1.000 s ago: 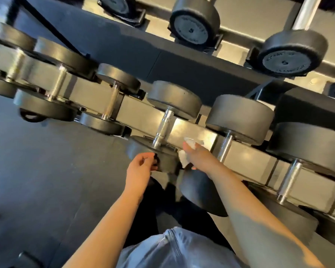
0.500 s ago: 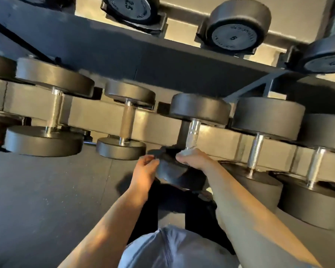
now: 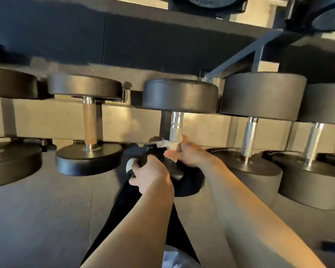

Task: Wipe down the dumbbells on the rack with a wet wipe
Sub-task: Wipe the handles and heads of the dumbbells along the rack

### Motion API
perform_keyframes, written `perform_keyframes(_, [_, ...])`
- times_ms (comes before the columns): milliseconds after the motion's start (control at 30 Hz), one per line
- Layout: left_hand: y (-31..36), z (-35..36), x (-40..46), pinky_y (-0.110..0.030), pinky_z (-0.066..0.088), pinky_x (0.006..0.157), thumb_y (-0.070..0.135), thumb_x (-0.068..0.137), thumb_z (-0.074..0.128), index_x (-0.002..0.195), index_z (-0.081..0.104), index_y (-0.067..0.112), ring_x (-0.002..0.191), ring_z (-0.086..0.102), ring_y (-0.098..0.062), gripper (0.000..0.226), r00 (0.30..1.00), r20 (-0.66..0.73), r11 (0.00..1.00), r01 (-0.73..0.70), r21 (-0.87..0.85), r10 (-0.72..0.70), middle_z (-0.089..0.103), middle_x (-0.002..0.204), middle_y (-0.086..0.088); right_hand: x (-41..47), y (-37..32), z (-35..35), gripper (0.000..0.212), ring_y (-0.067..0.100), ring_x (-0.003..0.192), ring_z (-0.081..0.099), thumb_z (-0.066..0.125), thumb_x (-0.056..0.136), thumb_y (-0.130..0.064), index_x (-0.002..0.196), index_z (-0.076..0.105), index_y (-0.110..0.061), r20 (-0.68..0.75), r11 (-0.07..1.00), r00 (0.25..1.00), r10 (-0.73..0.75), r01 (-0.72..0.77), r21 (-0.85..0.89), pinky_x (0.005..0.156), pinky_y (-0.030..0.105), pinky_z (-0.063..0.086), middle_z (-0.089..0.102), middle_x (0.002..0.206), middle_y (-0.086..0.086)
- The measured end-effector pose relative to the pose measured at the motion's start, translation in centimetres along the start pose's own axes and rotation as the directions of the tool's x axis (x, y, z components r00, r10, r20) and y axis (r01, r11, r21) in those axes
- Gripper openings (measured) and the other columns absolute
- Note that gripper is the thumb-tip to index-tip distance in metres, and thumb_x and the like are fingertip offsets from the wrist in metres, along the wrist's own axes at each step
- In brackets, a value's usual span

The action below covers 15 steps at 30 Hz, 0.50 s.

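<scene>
Handle-wiping step in hand. Right hand (image 3: 188, 153) wraps wet wipe (image 3: 165, 145) round lower end of knurled handle (image 3: 176, 130) of centre dumbbell (image 3: 180, 95), fingers curled on wipe and bar. Left hand (image 3: 150, 176) grips near head (image 3: 190, 182) of same dumbbell, fingers clamped over its rim, likely steadying it. Dumbbell sits on lower rack rail (image 3: 52, 118), between neighbours. Small white object under left fingers, cannot identify. Next move, by judgement: slide wipe up bar toward far head, keep left grip firm against rolling.
</scene>
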<state>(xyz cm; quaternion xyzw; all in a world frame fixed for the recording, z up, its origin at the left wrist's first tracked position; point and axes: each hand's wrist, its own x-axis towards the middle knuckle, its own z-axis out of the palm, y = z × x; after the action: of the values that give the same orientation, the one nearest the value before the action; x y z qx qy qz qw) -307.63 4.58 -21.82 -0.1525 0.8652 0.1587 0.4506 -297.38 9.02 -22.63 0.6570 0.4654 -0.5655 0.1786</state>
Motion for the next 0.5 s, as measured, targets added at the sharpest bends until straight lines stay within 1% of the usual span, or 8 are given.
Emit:
perform_keyframes(33, [-0.1, 0.0, -0.1, -0.047, 0.041, 0.102, 0.037, 0.09, 0.05, 0.143, 0.042, 0.032, 0.09, 0.036, -0.028, 0.055, 1.0, -0.012, 1.0, 0.009, 0.014, -0.009, 0.03, 0.138, -0.008, 0.3, 0.0, 0.2, 0.073, 0.024, 0.127, 0.044, 0.055, 0.091, -0.049, 0.146, 0.022, -0.015, -0.005, 0.997, 1.0, -0.02, 0.02, 0.071, 0.097, 0.033, 0.034, 0.044, 0.143, 0.006])
perform_keyframes(67, [-0.2, -0.1, -0.2, -0.046, 0.04, 0.102, 0.038, 0.09, 0.049, 0.143, 0.042, 0.032, 0.09, 0.036, -0.028, 0.054, 1.0, -0.024, 1.0, 0.014, 0.022, -0.014, 0.03, 0.139, -0.008, 0.6, 0.1, 0.5, 0.07, 0.022, 0.123, 0.046, 0.056, 0.09, -0.05, 0.144, 0.027, -0.015, -0.033, 0.989, 0.999, -0.044, 0.048, 0.141, 0.095, 0.031, 0.035, 0.048, 0.139, 0.004])
perform_keyframes(167, [-0.1, 0.1, -0.2, -0.046, 0.042, 0.1, 0.038, 0.09, 0.05, 0.142, 0.043, 0.035, 0.089, 0.038, -0.028, 0.052, 0.999, -0.033, 1.0, 0.003, -0.01, -0.003, 0.031, 0.138, -0.006, 1.2, -0.2, 0.8, 0.059, 0.015, 0.101, 0.052, 0.062, 0.087, -0.048, 0.131, 0.042, -0.015, -0.209, 0.952, 0.973, -0.096, 0.151, 0.265, 0.082, 0.026, 0.038, 0.055, 0.113, -0.003])
perform_keyframes(233, [-0.2, 0.2, -0.1, -0.043, 0.042, 0.097, 0.035, 0.09, 0.049, 0.14, 0.045, 0.036, 0.089, 0.038, -0.027, 0.051, 1.0, -0.027, 0.999, 0.004, -0.034, -0.005, 0.03, 0.139, -0.004, 2.1, -0.8, 0.3, 0.047, 0.013, 0.09, 0.056, 0.065, 0.086, -0.044, 0.119, 0.048, -0.015, -0.316, 0.924, 0.943, -0.105, 0.21, 0.319, 0.071, 0.023, 0.041, 0.058, 0.104, -0.003])
perform_keyframes(300, [0.0, 0.1, -0.2, -0.042, 0.042, 0.094, 0.034, 0.089, 0.049, 0.139, 0.046, 0.035, 0.09, 0.038, -0.027, 0.05, 1.0, -0.023, 1.0, -0.009, -0.03, 0.008, 0.03, 0.14, -0.004, 2.6, -2.0, -0.7, 0.035, 0.006, 0.078, 0.055, 0.064, 0.088, -0.04, 0.106, 0.05, -0.014, -0.387, 0.868, 0.918, -0.082, 0.257, 0.426, 0.058, 0.017, 0.04, 0.058, 0.092, -0.003])
perform_keyframes(367, [-0.1, 0.2, 0.1, -0.043, 0.042, 0.095, 0.034, 0.089, 0.049, 0.139, 0.046, 0.034, 0.091, 0.038, -0.027, 0.049, 1.0, -0.015, 1.0, -0.004, -0.022, 0.003, 0.03, 0.139, -0.005, 3.1, -3.1, -1.3, 0.03, 0.007, 0.069, 0.049, 0.061, 0.09, -0.038, 0.096, 0.048, -0.012, -0.434, 0.82, 0.901, -0.019, 0.262, 0.508, 0.052, 0.018, 0.035, 0.05, 0.08, -0.004])
perform_keyframes(433, [-0.2, 0.2, 0.2, -0.047, 0.043, 0.099, 0.037, 0.089, 0.049, 0.14, 0.045, 0.034, 0.091, 0.038, -0.028, 0.051, 1.0, -0.005, 1.0, 0.003, -0.018, -0.003, 0.03, 0.139, -0.005, 3.4, -3.5, -1.1, 0.03, 0.011, 0.071, 0.049, 0.056, 0.092, -0.037, 0.101, 0.048, -0.01, -0.44, 0.798, 0.898, 0.002, 0.264, 0.542, 0.052, 0.02, 0.034, 0.048, 0.079, -0.003])
perform_keyframes(500, [-0.1, 0.2, 0.2, -0.049, 0.044, 0.1, 0.038, 0.089, 0.05, 0.14, 0.044, 0.034, 0.09, 0.039, -0.028, 0.052, 1.0, -0.005, 1.0, -0.001, -0.022, 0.001, 0.03, 0.137, -0.005, 3.1, -3.1, -0.5, 0.037, 0.012, 0.076, 0.054, 0.051, 0.095, -0.041, 0.115, 0.048, -0.01, -0.4, 0.793, 0.916, -0.002, 0.245, 0.557, 0.054, 0.021, 0.036, 0.052, 0.085, -0.003])
